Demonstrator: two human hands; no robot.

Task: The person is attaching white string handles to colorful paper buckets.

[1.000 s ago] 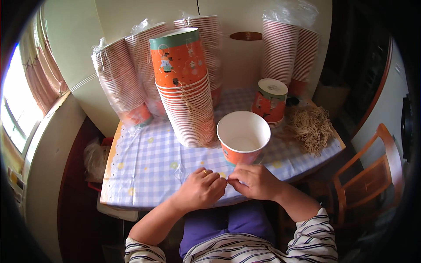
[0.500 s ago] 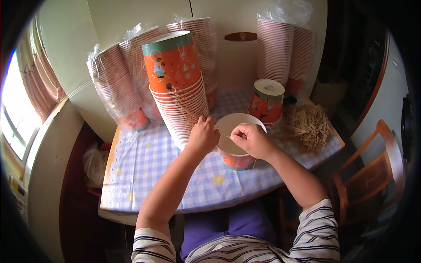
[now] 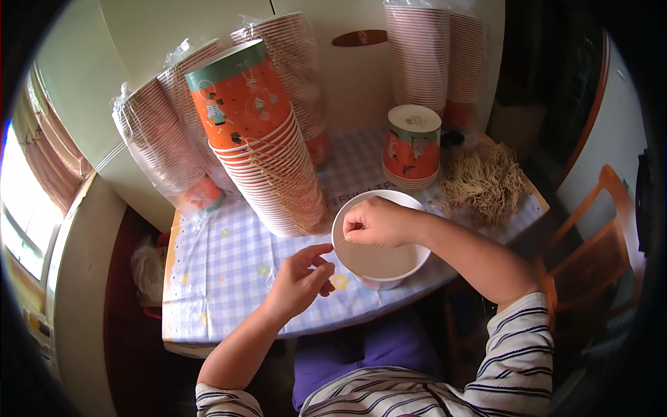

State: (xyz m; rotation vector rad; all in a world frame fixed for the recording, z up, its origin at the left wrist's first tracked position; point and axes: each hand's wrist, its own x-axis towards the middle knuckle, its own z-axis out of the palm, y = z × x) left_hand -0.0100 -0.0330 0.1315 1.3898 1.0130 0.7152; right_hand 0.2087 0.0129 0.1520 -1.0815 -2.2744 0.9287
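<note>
A wide paper bucket (image 3: 381, 263), white inside, stands upright and open-topped near the table's front edge. My right hand (image 3: 383, 221) reaches over its mouth, thumb and fingers pinched just inside the left rim. A short tan end of paper cord shows at the fingertips; the rest of it is hidden. Lower left of the bucket, my left hand (image 3: 300, 280) is empty, its fingers apart and a fingertip close to the rim. Behind it leans a tall stack of upside-down orange-and-green paper buckets (image 3: 243, 97), with tan cords hanging down its right side.
A tangled pile of tan cords (image 3: 484, 182) lies at the right, beside a short upside-down bucket stack (image 3: 411, 149). Plastic-wrapped bucket stacks (image 3: 163, 142) line the back. The table has a blue checked cloth (image 3: 233, 278). A wooden chair (image 3: 590, 243) stands at the right.
My left hand has left the bucket's far-left rim, coming nearer and opening. My right hand has shifted left to the rim, still pinched. The view has shifted slightly.
</note>
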